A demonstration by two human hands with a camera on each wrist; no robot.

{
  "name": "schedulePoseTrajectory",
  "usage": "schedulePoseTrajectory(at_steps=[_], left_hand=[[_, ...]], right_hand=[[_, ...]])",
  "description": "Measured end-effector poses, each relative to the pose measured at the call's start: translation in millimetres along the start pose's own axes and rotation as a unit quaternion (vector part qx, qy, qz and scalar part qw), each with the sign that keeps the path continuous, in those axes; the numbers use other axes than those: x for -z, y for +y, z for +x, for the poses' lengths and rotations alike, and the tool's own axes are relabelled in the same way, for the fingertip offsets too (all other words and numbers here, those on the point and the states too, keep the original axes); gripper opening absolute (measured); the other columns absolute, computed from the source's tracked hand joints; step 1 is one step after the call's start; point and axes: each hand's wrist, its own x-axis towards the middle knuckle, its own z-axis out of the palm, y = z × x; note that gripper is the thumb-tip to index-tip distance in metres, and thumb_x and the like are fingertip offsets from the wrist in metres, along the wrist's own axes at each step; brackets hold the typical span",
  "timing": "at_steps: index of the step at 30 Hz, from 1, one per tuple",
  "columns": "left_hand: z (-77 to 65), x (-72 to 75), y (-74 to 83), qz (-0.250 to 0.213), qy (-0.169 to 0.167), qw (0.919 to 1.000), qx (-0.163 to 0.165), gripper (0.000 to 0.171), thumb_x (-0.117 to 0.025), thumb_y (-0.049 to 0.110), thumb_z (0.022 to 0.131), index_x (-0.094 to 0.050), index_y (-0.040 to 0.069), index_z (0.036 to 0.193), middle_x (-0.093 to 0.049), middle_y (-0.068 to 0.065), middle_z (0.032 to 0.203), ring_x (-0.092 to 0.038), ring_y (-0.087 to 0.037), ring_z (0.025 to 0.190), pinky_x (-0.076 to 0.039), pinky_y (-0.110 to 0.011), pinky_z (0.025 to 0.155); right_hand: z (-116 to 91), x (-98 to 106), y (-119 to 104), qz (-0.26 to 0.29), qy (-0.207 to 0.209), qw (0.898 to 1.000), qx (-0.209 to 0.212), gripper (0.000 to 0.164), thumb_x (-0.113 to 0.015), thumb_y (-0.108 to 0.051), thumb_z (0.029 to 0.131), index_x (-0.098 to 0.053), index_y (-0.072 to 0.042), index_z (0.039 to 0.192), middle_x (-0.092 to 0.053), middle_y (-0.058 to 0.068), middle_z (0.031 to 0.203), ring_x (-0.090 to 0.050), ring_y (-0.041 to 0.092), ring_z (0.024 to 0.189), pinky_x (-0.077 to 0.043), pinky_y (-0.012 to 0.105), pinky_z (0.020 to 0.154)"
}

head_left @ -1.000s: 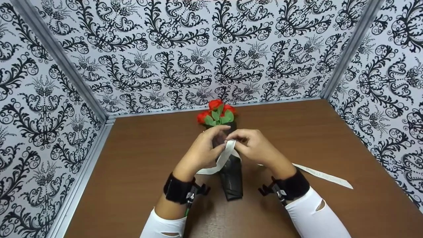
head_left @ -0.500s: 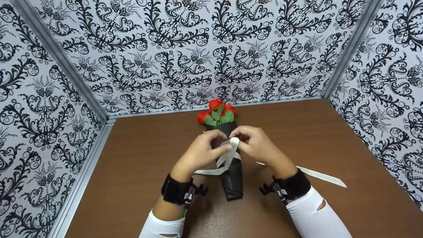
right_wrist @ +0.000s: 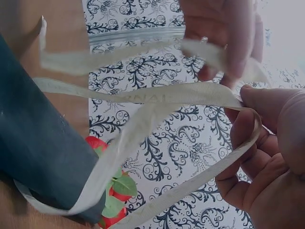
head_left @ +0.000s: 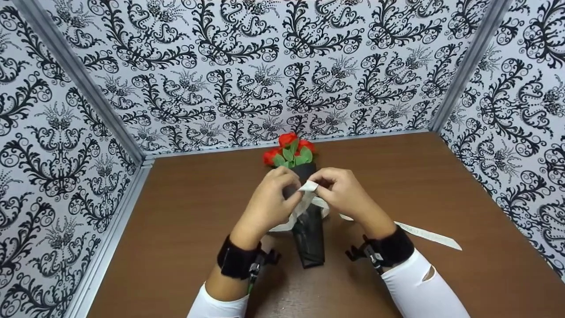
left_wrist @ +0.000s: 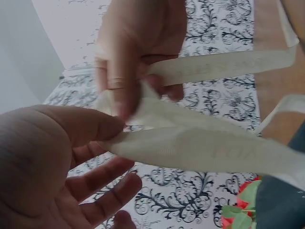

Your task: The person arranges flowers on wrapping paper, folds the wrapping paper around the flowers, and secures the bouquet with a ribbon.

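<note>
A bouquet of red roses (head_left: 288,139) with green leaves lies in a black wrapper (head_left: 310,240), roses away from me. Above the wrapper my left hand (head_left: 270,203) pinches a cream ribbon (head_left: 309,186) between thumb and index finger. My right hand (head_left: 343,191) pinches the same ribbon, fingertips close to the left ones. In the left wrist view, printed ribbon strands (left_wrist: 190,148) run from the left thumb toward the wrapper, and the other left fingers are spread below. The right wrist view shows the ribbon (right_wrist: 88,195) passing around the wrapper, with one strand looping over the right fingers (right_wrist: 243,179).
A ribbon tail (head_left: 435,237) lies on the brown table (head_left: 190,247) beyond the right forearm. Patterned panels (head_left: 247,79) enclose the table at the back and both sides. Black camera straps (head_left: 240,258) circle both wrists.
The ribbon piece at the fingertips has gone from hanging down to stretching between both hands. A loop now shows below the right fingers. The right-hand tail has slid slightly left.
</note>
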Motion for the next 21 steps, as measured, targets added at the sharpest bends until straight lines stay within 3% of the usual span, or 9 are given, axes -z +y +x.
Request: schedulePoseTrajectory(at_steps=[4,6,10,13,15,17,21], left_hand=[[3.2,9.3,1.7,-0.076,-0.016,0.9966,0.026,0.005,-0.075,0.021,0.098,-0.073,0.016,0.099,-0.069,0.005,0.085,-0.063,-0.012,0.078,-0.055,-0.03,0.073],[7.9,12.7,1.8,-0.092,-0.017,0.9951,0.034,0.011,-0.075,0.022,0.099,-0.073,0.015,0.107,-0.069,0.005,0.083,-0.063,-0.011,0.073,-0.057,-0.032,0.071],[22.0,12.6,-0.2,-0.066,-0.001,0.9969,0.041,0.02,-0.077,0.026,0.097,-0.073,0.017,0.114,-0.071,0.006,0.09,-0.065,-0.011,0.081,-0.058,-0.037,0.079],[29.6,7.3,-2.2,-0.041,0.009,0.9983,0.039,0.017,-0.08,0.026,0.095,-0.072,0.018,0.108,-0.07,0.005,0.099,-0.065,-0.012,0.093,-0.057,-0.036,0.089],[31.0,3.5,-3.7,-0.036,0.013,0.9989,0.029,0.014,-0.08,0.022,0.094,-0.071,0.016,0.102,-0.068,0.003,0.102,-0.064,-0.016,0.098,-0.055,-0.035,0.092],[29.5,0.5,-5.0,-0.042,0.013,0.9989,0.016,0.012,-0.079,0.018,0.094,-0.069,0.015,0.098,-0.066,0.001,0.098,-0.063,-0.017,0.094,-0.055,-0.032,0.087],[22.6,-2.5,-6.4,-0.101,-0.001,0.9948,0.014,0.005,-0.071,0.018,0.101,-0.068,0.014,0.1,-0.068,0.001,0.09,-0.064,-0.019,0.081,-0.055,-0.033,0.076]], right_hand=[[1,-2,1,0.0,-0.004,1.0,0.007,0.008,-0.081,-0.012,0.093,-0.084,-0.017,0.097,-0.077,-0.002,0.088,-0.064,0.01,0.072,-0.053,0.021,0.063],[1,-2,1,0.01,-0.01,1.0,0.007,0.007,-0.084,-0.017,0.092,-0.083,-0.016,0.098,-0.077,-0.002,0.088,-0.065,0.01,0.071,-0.056,0.023,0.063],[0,0,-4,0.059,-0.018,0.998,-0.033,0.028,-0.088,-0.015,0.087,-0.07,-0.011,0.108,-0.079,0.003,0.086,-0.072,0.015,0.074,-0.059,0.028,0.066],[-1,2,-8,0.088,-0.014,0.994,-0.058,0.041,-0.089,-0.014,0.085,-0.058,-0.009,0.112,-0.079,0.006,0.085,-0.074,0.019,0.075,-0.059,0.028,0.066],[-2,1,-8,0.09,-0.01,0.994,-0.053,0.038,-0.089,-0.015,0.086,-0.06,-0.008,0.11,-0.078,0.007,0.085,-0.072,0.018,0.073,-0.057,0.026,0.065],[-2,1,-8,0.09,-0.005,0.995,-0.04,0.03,-0.088,-0.015,0.087,-0.065,-0.007,0.105,-0.076,0.007,0.085,-0.071,0.016,0.074,-0.056,0.024,0.066],[-1,1,-8,0.103,0.001,0.994,-0.024,0.015,-0.084,-0.012,0.091,-0.073,-0.006,0.099,-0.075,0.008,0.09,-0.071,0.012,0.078,-0.058,0.024,0.07]])
